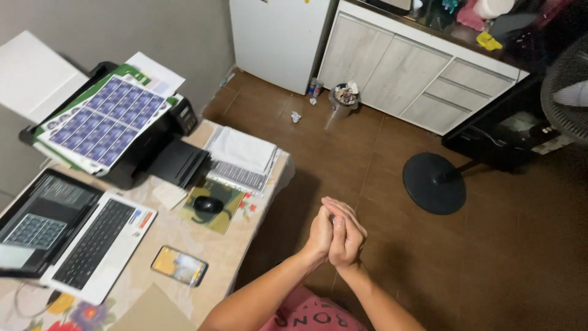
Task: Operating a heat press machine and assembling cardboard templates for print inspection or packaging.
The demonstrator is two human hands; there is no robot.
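Note:
My left hand and my right hand are pressed together, fingers clasped, over the brown tiled floor beside the table. Nothing is held in either hand. Both forearms reach up from the bottom of the view, above pink clothing. The nearest thing is the table's right edge, to the left of my hands.
On the table sit a laptop, a phone, a black mouse on a pad, stacked papers and a black printer bearing printed sheets. A fan's round base, a small bin and white cabinets stand beyond.

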